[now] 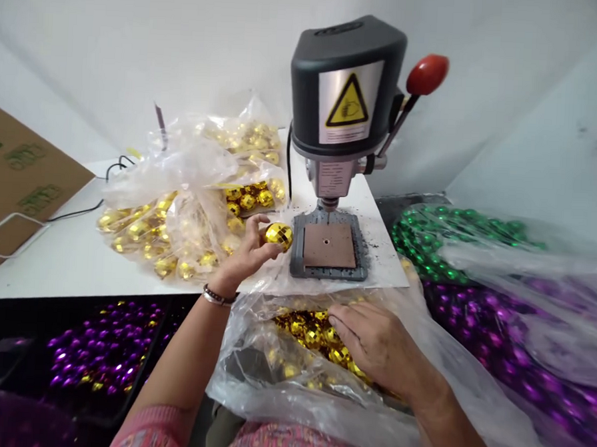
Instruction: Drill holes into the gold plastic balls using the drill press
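Note:
My left hand point(247, 251) pinches a gold faceted ball point(278, 235) and holds it just left of the drill press base plate point(330, 248). The small grey bench drill press point(346, 99) stands on the white table, its red lever knob point(427, 74) up at the right. My right hand point(372, 341) lies palm down, fingers curled, on a pile of gold faceted balls point(317, 334) inside an open clear plastic bag point(270, 375) in front of me. Whether it holds a ball is hidden.
A large clear bag of gold balls point(179, 204) lies left of the press on the white table point(61, 258). Green beads point(428, 240) and purple beads point(483, 326) in bags fill the right. More purple beads point(106, 347) lie lower left. A cardboard box point(15, 182) stands far left.

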Demonstrator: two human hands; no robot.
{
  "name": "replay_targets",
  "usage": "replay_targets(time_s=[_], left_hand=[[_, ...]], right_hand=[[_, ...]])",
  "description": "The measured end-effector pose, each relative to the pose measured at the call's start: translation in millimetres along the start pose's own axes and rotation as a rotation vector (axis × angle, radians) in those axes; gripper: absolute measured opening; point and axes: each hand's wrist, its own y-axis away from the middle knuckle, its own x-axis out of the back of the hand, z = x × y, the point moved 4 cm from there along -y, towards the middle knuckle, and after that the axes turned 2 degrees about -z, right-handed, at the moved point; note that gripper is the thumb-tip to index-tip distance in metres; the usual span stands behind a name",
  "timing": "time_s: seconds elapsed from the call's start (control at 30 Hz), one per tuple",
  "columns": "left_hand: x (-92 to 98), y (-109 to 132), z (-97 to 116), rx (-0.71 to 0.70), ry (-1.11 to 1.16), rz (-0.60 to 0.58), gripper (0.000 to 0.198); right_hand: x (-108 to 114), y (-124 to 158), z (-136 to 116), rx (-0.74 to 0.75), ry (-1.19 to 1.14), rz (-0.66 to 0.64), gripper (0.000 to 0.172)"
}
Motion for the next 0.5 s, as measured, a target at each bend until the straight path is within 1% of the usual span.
replay_targets(time_s=[0.03,0.1,0.17,0.23,0.3,0.4,0.43,0.5], left_hand=[[-6.7,2.1,-4.3,0.061,0.128,-0.057,0.055],[-18.0,1.4,-14.1,0.174,0.37,-0.099,0.05],[-25.8,-3.1,-23.3,0.246,0.527,-0.07,0.046],[-30.4,-7.8,-29.6,0.259,0.575,-0.034,0.045],[-32.8,-11.0,-32.8,0.245,0.546,-0.012,0.052],[-36.3,-14.8,-32.2,0.207,0.412,-0.013,0.07],[-38.2,-16.4,-30.9,0.193,0.347,-0.025,0.073],[-42.8,-20.7,-27.8,0.162,0.193,-0.05,0.072]], right_hand=[[0.4,-0.1,-0.2,-0.007,0.0,-0.004,0.017],[1.1,0.4,-0.7,-0.02,0.003,-0.012,0.018],[1.6,2.2,-0.5,-0.032,0.01,-0.02,0.019],[2.0,4.8,0.6,-0.046,0.012,-0.042,0.021],[3.2,7.4,2.8,-0.067,0.004,-0.057,0.022],[6.5,9.7,6.1,-0.092,-0.007,-0.056,0.021],[7.6,10.1,6.9,-0.095,-0.008,-0.053,0.021],[9.2,11.0,8.5,-0.094,-0.004,-0.045,0.02]])
